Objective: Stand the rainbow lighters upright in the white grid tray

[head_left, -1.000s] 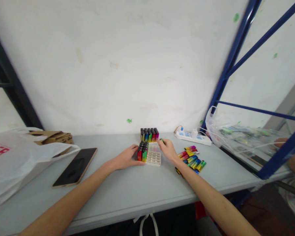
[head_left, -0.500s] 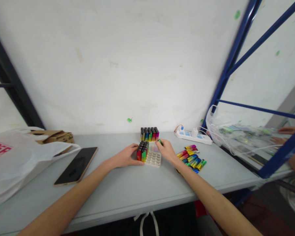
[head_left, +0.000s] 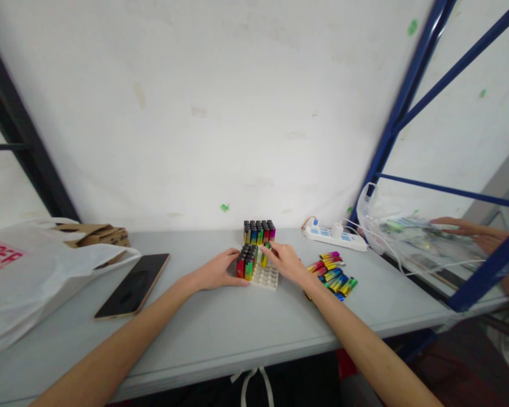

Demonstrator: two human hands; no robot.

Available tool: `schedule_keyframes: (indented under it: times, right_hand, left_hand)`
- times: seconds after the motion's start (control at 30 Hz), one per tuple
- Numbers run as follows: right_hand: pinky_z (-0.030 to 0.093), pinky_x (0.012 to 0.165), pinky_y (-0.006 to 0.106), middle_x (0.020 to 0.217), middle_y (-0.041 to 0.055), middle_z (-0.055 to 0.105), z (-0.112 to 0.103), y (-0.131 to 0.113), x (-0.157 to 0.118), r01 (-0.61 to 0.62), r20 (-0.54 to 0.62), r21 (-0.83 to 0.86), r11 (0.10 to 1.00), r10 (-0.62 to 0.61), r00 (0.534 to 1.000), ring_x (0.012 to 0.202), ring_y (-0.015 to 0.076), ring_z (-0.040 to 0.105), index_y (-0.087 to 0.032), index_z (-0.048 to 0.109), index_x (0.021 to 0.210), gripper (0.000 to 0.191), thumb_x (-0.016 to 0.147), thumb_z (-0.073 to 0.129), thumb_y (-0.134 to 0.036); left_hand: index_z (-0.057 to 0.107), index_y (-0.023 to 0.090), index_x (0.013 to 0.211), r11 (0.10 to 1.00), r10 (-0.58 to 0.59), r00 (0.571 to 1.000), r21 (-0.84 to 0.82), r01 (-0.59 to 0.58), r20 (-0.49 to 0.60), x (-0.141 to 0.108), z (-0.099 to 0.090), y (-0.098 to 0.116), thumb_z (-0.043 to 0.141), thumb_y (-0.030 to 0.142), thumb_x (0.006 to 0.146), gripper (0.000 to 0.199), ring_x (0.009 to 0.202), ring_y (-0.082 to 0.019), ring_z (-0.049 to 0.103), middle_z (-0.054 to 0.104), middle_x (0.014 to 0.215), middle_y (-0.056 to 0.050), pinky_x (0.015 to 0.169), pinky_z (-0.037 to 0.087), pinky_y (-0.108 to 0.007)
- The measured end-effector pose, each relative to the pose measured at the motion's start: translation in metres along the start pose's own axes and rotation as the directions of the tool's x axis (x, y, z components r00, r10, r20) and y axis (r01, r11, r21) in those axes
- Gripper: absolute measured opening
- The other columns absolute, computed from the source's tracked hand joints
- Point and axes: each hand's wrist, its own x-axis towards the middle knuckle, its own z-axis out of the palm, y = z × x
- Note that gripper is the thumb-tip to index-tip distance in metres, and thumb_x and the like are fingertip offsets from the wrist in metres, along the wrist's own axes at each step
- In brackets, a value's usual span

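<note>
Cylinders partly fill the white tray, left hand gripping its side, right hand pinching a green-yellow cylinder.

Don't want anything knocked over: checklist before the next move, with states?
1. Left hand beside the nearer upright black-topped shiny cylinders: ok.
2. Right hand holding the shiny yellow-green cylinder roughly upright: ok.
3. That cylinder's base seated in the white plastic grid tray: cannot tell.
4. Bare sockets in the tray: ok, several.
5. Loose multicoloured metallic cylinders upright: not ok, lying on the grey table.
6. Flat black phone away from both hands: ok.
</note>
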Motion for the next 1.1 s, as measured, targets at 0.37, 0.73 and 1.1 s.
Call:
schedule_keyframes:
  times: [0.37, 0.73, 1.1]
  right_hand:
    - [0.043, 0.077, 0.029, 0.088, 0.0075, 0.068, 0.006, 0.006, 0.003, 0.156, 0.138, -0.052, 0.986, -0.147, 0.979, 0.079, 0.0183, 0.058, -0.016, 0.062, 0.092, 0.028, 0.105, 0.049, -0.038]
    - [0.043, 0.079, 0.029, 0.083, 0.0070, 0.072, -0.050, 0.023, -0.001, -0.204, -0.061, -0.223, 0.953, 0.195, 0.979, 0.081, 0.0209, 0.067, -0.015, 0.066, 0.115, 0.040, 0.108, 0.037, -0.042]
    - [0.047, 0.076, 0.029, 0.102, 0.0128, 0.076, -0.079, 0.056, -0.023, -0.327, 0.246, -0.434, 0.839, 0.460, 0.853, 0.091, 0.0248, 0.070, -0.015, 0.073, 0.111, 0.042, 0.083, 0.075, -0.046]
  left_hand:
    - [0.063, 0.021, 0.131, 1.000, 0.004, 1.000, -0.005, -0.004, -0.008, 0.000, 0.001, 0.000, 0.081, 0.062, 0.072, 0.074, 0.125, -0.035, 0.058, 0.062, 0.136, -0.012, 0.113, 0.044, -0.047]
    - [0.064, 0.018, 0.126, 0.999, -0.032, 0.999, 0.029, 0.031, 0.014, 0.000, -0.003, 0.007, 0.078, 0.065, 0.074, 0.072, 0.121, -0.037, 0.061, 0.064, 0.132, -0.011, 0.110, 0.047, -0.043]
    - [0.062, 0.019, 0.128, 1.000, -0.026, 0.999, 0.008, 0.025, 0.033, 0.000, -0.002, 0.006, 0.078, 0.064, 0.074, 0.073, 0.123, -0.035, 0.059, 0.061, 0.135, -0.011, 0.112, 0.045, -0.043]
